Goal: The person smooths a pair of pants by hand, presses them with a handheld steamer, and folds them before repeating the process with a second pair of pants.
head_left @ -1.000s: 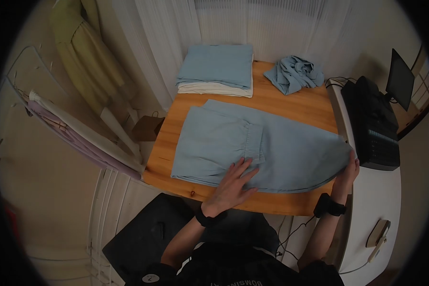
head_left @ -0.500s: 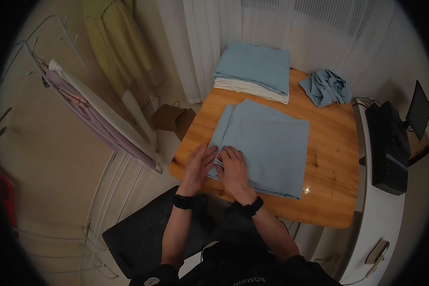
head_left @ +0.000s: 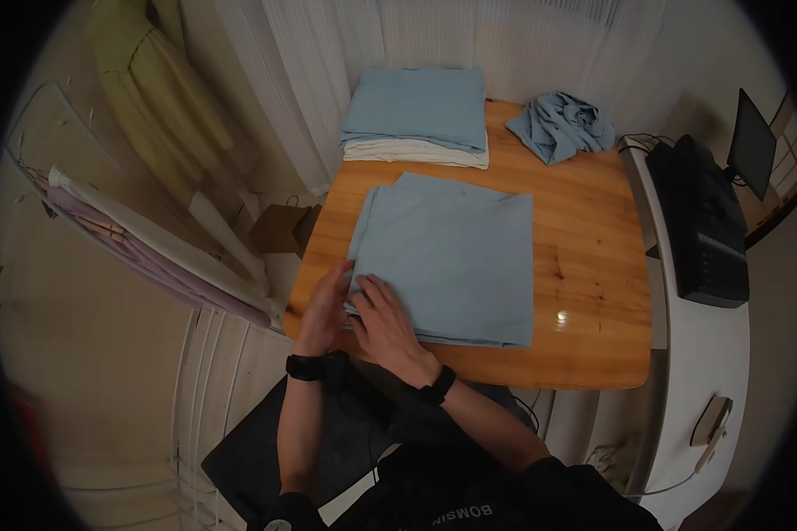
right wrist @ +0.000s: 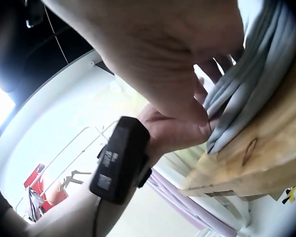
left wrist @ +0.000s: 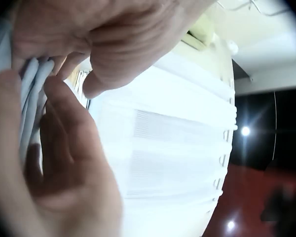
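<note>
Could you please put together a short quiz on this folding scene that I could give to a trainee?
1. True or false: both hands are at the near left corner of the folded blue cloth.
2. Multiple choice: what lies at the table's far right corner? A) a crumpled blue cloth B) a paper bag C) a keyboard
3. What colour is the top item of the folded stack by the curtain?

Key: 1 true, left hand and right hand meet there; 2 A; 3 light blue, over white layers.

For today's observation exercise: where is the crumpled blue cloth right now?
In the head view, the crumpled cloth lies at the table's far right corner, right of the folded stack.
</note>
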`<state>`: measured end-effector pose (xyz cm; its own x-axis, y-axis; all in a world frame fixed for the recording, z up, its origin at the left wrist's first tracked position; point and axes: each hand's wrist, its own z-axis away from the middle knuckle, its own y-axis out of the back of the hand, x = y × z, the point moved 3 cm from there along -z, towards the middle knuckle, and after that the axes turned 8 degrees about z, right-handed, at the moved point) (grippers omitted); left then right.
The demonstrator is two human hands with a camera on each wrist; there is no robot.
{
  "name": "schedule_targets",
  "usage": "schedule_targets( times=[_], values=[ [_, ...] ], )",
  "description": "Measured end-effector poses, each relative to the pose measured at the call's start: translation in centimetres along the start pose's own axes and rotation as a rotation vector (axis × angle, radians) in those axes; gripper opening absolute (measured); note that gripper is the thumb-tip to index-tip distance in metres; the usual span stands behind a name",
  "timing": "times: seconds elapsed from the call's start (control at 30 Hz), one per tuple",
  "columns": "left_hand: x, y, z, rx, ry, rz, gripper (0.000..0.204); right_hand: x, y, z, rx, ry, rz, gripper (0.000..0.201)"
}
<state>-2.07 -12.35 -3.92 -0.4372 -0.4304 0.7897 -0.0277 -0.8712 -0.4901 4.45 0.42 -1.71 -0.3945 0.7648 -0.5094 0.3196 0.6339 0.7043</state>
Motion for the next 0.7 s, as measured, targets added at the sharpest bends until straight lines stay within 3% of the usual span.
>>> schedule_targets(
  times=[0.03, 0.07, 0.13, 0.17, 0.23, 0.27, 0.33, 0.37, 0.43, 0.47, 0.53, 0.57, 0.63, 0.67, 0.7],
  values=[
    [-0.2, 0.3, -0.5, 0.042, -0.116, -0.162, 0.050, 0.0, 0.7, 0.6, -0.004, -0.013, -0.016, 0.031],
    [-0.4, 0.6, -0.6, 0.030, -0.105, -0.168, 0.050, 0.2, 1.8, 1.4, 0.002, -0.027, -0.009, 0.031],
    [0.1, 1.0, -1.0, -0.023, -0.288, -0.626, 0.055, 0.8, 5.7, 2.7, -0.047, -0.057, -0.169, 0.031],
    [0.2, 0.7, -1.1, -0.037, -0.283, -0.629, 0.055, 1.9, 7.7, 3.4, -0.010, -0.119, -0.112, 0.031],
    [0.9, 0.0, -0.8, 0.146, -0.427, -1.029, 0.061, 4.7, 11.9, 5.3, 0.092, -0.276, 0.074, 0.033],
    [0.3, 0.0, -1.1, 0.140, -0.429, -1.029, 0.061, 6.3, 13.8, 6.2, 0.158, -0.368, 0.203, 0.034],
    [-0.3, -0.3, -0.7, 0.407, -0.850, -1.545, 0.062, 9.7, 16.6, 8.3, 0.214, -0.595, 0.388, 0.034],
    [-0.4, -0.5, -0.6, 0.406, -0.856, -1.546, 0.062, 10.7, 17.4, 9.1, 0.220, -0.594, 0.386, 0.034],
    [-0.3, -0.6, -0.5, 0.353, -0.444, -1.395, 0.064, 12.8, 17.5, 10.9, -0.081, -0.895, 0.333, 0.031],
    [0.2, -0.8, -0.3, 0.359, -0.451, -1.405, 0.064, 13.2, 17.5, 11.2, -0.076, -0.892, 0.320, 0.031],
    [0.5, -0.7, 0.0, 0.244, -0.142, -1.291, 0.061, 13.4, 16.8, 11.7, -0.163, -0.848, 0.236, 0.034],
    [0.8, -0.7, 0.6, 0.253, -0.148, -1.301, 0.061, 13.5, 16.8, 12.2, -0.159, -0.844, 0.222, 0.034],
    [0.1, -0.7, 2.0, 0.136, -0.039, -0.973, 0.058, 13.4, 17.3, 13.2, 0.005, -0.785, 0.107, 0.034],
    [-0.1, -0.9, 3.3, 0.142, -0.044, -0.978, 0.058, 13.6, 17.9, 14.2, 0.008, -0.781, 0.099, 0.034],
    [-0.5, -1.4, 5.0, 0.108, -0.023, -0.828, 0.056, 13.8, 18.5, 15.6, 0.026, -0.839, -0.134, 0.031]
  ],
)
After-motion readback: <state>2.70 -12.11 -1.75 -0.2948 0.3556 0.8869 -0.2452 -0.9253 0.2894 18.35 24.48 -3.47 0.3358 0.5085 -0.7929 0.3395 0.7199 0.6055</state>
